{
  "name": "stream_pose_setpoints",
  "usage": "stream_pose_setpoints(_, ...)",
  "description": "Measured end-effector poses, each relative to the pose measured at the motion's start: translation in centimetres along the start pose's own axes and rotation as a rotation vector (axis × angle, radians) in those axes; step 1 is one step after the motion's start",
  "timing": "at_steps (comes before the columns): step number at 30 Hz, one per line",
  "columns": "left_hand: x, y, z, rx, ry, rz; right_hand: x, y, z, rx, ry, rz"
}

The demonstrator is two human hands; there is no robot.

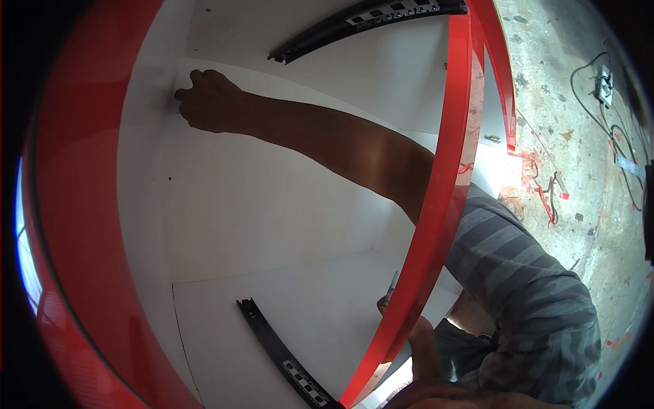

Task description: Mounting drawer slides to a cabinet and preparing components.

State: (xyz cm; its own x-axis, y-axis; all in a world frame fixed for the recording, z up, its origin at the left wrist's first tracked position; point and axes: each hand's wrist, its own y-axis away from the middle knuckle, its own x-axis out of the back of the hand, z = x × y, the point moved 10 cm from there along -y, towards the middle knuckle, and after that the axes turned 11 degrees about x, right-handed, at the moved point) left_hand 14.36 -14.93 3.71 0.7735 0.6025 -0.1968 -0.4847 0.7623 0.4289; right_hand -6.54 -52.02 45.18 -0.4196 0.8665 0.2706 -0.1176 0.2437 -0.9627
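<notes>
My right arm reaches over the red front edge (436,225) into a white cabinet (266,204). At its end, my right hand (210,102) is closed, knuckles bent, against the white side panel (146,136) near the corner. It is in shadow, and anything in its fingers is hidden. Lower down, behind the red edge, my left hand (421,332) is partly covered. A thin grey stick-like tool (393,283) rises from its closed fingers. Black drawer slides are fixed inside: one slide (368,28) above my right arm, another slide (276,344) below.
A broad red panel (88,170) curves along the left. On the concrete floor (579,198) at right lie a white power strip (604,85) with dark cables and scattered red scraps (547,204). A thin dark line (178,320) runs along the lower white panel.
</notes>
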Motion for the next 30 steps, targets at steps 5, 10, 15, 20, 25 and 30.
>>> stream_pose_setpoints(5,0.2,-0.2,-0.2,-0.006,0.044,0.033,-0.3,-0.3,0.2,-0.031,-0.142,-0.049)
stream_pose_setpoints(10,0.3,-0.2,-0.2,-0.016,0.078,0.045,1.2,-0.9,0.2,-0.043,-0.207,0.104)
stream_pose_setpoints(15,-0.3,0.1,-0.1,-0.001,0.049,0.055,0.6,-0.9,0.0,-0.064,-0.21,-0.002)
stream_pose_setpoints(20,2.7,-1.5,-1.5,0.004,0.005,0.087,1.3,-1.0,-1.6,-0.041,-0.163,-0.055)
stream_pose_setpoints(25,-1.6,1.9,0.8,-0.013,-0.078,0.073,0.2,-0.5,-1.5,-0.031,-0.128,-0.131)
stream_pose_setpoints(30,0.6,-0.5,1.0,-0.186,-0.071,0.038,-0.3,0.1,-1.1,0.002,-0.124,-0.196)
